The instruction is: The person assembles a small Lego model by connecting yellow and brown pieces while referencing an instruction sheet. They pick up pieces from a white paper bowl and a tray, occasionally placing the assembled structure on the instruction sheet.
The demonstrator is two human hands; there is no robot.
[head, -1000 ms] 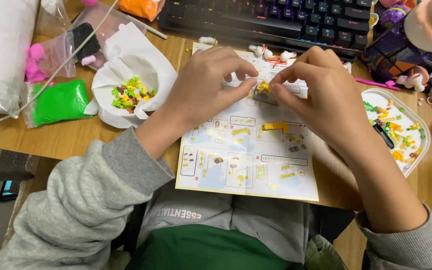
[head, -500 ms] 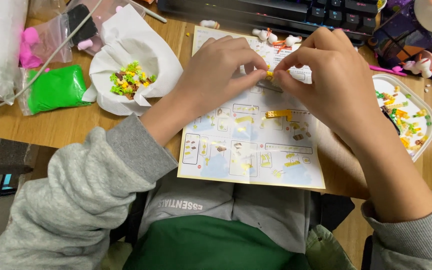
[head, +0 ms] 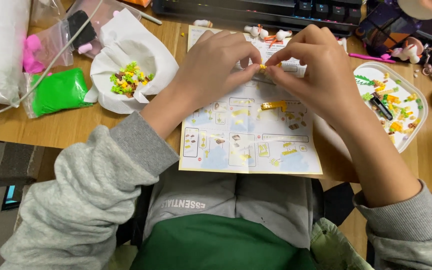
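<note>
Yellow, tiny brick piece (head: 262,66) pinched between fingertips of both hands, left hand (head: 216,65) and right hand (head: 316,70).

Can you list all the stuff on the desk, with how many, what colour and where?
instruction sheet: one, white and pale blue, desk middle
yellow piece: one, lying on the sheet
tiny yellow piece: one, pinched between both hands
white bowl: one, mixed small pieces inside, left
clear tray: one, mixed pieces, right
green bag: one, far left
keyboard: one, black, top
left hand: fingers on the tiny piece
right hand: fingers on the tiny piece
</note>
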